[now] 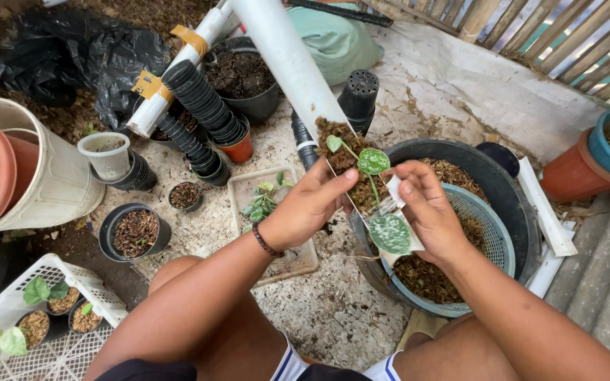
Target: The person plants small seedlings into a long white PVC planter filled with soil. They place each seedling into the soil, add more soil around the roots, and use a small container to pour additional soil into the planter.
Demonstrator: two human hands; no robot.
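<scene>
Nearest the camera are the person's bent knees, with both forearms reaching forward over the ground. The left hand (pixel 310 204), a dark bracelet (pixel 266 243) on its wrist, has its grip closed round the near end of a long white half-pipe trough (pixel 287 60), thumb on top and fingers underneath. The right hand (pixel 425 204) pinches the same end from the other side, its fingers closed on the trough's edge and on a small white tag beside the plant.

The trough's long axis runs from that lower end between the hands up and away to the left, toward the top of the view, so its open end points down at the person. Brown potting mix (pixel 340 144) fills its lower stretch, and a small speckled-leaf cutting (pixel 383 204) lies in it along the same line, its largest leaf hanging past the lip.

Just below the hands sits a teal mesh basket (pixel 492 226) of mix inside a black tub (pixel 510 183). Left of the hands lies a flat grey tray (pixel 245 187) with a seedling. Farther off are stacks of black nursery pots (pixel 202 102), a white basket (pixel 58 353) and a black plastic bag (pixel 72 49).
</scene>
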